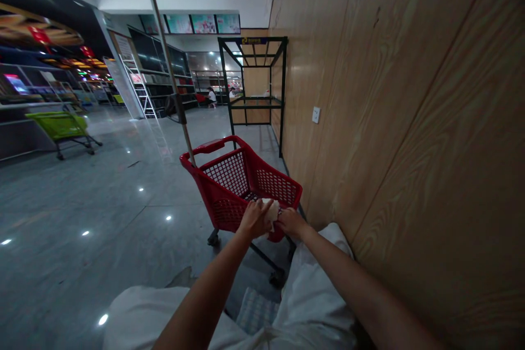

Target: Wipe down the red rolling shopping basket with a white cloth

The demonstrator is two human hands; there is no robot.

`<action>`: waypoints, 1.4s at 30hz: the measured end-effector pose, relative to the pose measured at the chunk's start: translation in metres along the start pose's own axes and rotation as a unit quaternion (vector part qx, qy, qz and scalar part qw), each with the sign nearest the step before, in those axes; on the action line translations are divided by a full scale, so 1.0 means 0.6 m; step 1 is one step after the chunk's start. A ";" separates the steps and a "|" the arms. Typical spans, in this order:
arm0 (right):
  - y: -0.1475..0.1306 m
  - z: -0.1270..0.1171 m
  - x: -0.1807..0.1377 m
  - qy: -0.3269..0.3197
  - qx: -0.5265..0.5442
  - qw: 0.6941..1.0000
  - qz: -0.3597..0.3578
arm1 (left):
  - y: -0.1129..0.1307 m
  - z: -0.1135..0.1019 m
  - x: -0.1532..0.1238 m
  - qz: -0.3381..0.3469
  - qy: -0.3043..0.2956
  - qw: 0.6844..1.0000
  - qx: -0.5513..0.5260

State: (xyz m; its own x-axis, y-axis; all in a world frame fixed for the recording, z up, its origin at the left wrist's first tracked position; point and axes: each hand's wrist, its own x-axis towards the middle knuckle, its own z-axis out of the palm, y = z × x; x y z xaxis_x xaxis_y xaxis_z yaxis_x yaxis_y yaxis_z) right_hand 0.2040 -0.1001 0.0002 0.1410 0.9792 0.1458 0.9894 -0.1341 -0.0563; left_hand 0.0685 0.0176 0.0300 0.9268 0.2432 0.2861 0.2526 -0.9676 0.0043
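A red plastic shopping cart (221,205) stands right in front of my knees, its basket walls pierced like a grid. My left hand (255,220) holds a pale, crumpled cloth (270,212) at the cart's near edge, with the index finger lying over it. Just right of the cloth, my right hand (292,223) has its fingers curled at the same rim. What those fingers grip, if anything, is too small to make out. Part of the cart's near wall is hidden behind my hands.
A wood-panelled wall (369,93) with a socket (315,115) rises close on my right. Behind the cart stands a black metal frame (256,104). A pole (168,60) rises from the cart's left side. Farther left are a green cart (57,124) and a ladder (141,87); people (211,97) are at the back.
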 end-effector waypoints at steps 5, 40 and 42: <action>-0.043 0.022 -0.007 0.047 -0.006 0.999 0.015 | 0.008 -0.015 -0.011 0.029 -0.010 0.998 0.048; -0.089 0.010 0.036 0.052 0.023 0.996 0.069 | -0.065 -0.021 -0.058 -0.033 -0.008 0.997 0.065; -0.089 0.006 0.034 0.049 0.033 0.996 0.066 | -0.037 -0.010 -0.048 -0.044 0.014 0.997 0.062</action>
State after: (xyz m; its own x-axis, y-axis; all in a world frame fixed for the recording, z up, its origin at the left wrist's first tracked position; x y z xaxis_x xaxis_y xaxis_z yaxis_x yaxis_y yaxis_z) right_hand 0.1542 -0.0723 0.0023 0.2752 0.9338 0.2287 0.9580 -0.2466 -0.1462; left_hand 0.0348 0.0315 0.0276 0.8916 0.3237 0.3167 0.3673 -0.9260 -0.0877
